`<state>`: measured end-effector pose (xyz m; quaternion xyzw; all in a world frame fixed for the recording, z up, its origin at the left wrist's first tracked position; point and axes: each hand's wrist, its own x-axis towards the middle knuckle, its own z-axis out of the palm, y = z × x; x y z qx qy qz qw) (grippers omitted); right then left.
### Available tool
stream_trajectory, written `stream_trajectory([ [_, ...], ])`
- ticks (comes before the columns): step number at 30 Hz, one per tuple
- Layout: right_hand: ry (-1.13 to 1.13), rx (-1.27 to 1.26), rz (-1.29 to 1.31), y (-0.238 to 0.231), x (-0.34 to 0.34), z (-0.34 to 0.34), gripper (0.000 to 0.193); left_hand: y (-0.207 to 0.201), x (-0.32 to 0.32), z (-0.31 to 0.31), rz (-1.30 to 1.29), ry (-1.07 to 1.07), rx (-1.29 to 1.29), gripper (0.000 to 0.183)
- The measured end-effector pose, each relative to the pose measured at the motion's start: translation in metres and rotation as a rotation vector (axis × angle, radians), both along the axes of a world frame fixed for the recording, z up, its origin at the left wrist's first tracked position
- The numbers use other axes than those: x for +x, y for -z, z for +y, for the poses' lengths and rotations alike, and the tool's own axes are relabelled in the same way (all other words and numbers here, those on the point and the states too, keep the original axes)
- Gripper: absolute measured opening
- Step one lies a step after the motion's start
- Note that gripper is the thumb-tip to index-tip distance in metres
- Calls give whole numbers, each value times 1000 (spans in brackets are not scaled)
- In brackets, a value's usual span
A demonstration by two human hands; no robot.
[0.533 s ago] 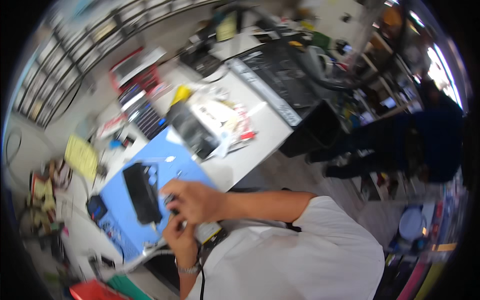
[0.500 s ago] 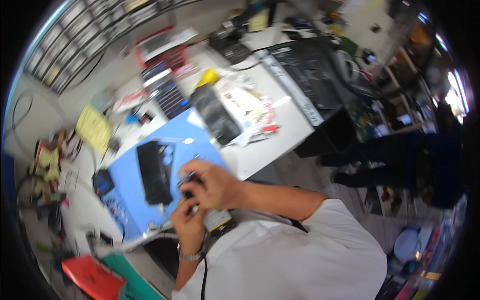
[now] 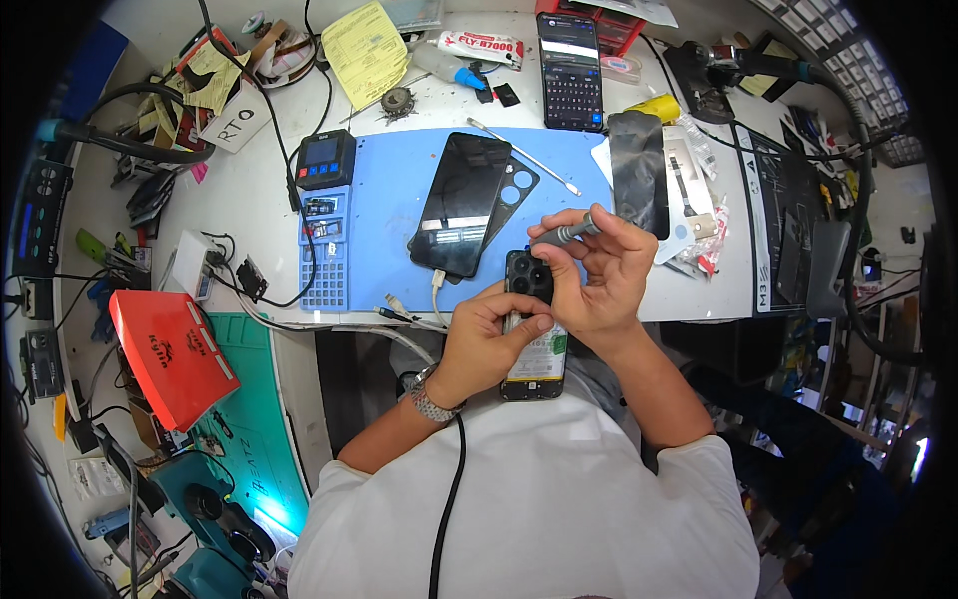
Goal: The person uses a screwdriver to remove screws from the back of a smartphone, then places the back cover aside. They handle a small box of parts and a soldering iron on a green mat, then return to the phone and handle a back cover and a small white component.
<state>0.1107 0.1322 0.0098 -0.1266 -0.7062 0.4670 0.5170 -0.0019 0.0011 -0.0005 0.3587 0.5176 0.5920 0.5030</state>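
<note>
My left hand is closed around an opened smartphone near the table's front edge, its battery exposed at the lower end and its camera lenses at the top. Between the fingers of my right hand is a grey screwdriver, slanted over the phone's upper end. Fingers partly hide its tip, so contact cannot be made out. On the blue mat lies a second phone, dark screen up, with a white cable at its lower end. A dark back cover with round lens holes sits partly under it.
A thin metal tool lies on the mat's far side. Beyond it a lit phone leans near a glue tube. A black pouch-like piece sits to the right. A small device stands left, and a red box farther left.
The view has swung round and sharpened from a blurred, tilted one. Both hands stay close together; the opened phone and the screwdriver now show plainly.
</note>
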Motion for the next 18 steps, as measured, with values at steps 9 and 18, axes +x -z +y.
stream_trajectory([
  [9,14,95,-22,2,-2,3,65,0,-3,0,2,21,0,12],
  [18,47,359,-151,-19,9,7,60,-8,-5,-1,41,48,-52,13],
])
